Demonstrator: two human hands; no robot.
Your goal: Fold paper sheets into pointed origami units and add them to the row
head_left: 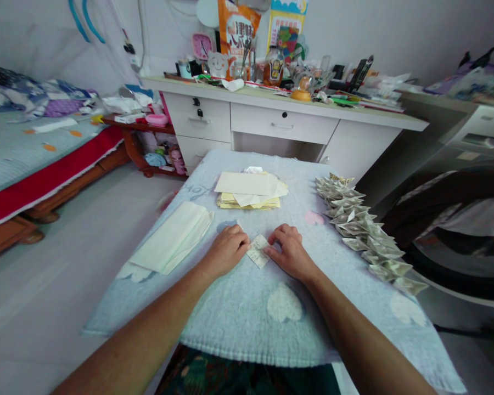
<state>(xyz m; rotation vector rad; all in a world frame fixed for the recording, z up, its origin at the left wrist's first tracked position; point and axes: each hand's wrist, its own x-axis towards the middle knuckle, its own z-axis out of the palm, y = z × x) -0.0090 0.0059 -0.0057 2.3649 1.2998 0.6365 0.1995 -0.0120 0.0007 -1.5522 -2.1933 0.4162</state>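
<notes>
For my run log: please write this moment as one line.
left hand pressing paper slip | right hand pressing slip | on towel

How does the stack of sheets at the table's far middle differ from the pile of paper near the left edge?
The yellow stack is pale yellow with a cream sheet on top; the white pile is whitish throughout. The yellow stack's sheets are fanned and skewed; the white pile lies neat and long, running diagonally. The yellow stack sits beyond both hands; the white pile lies beside the left hand. Both rest flat on the blue towel, untouched.
</notes>
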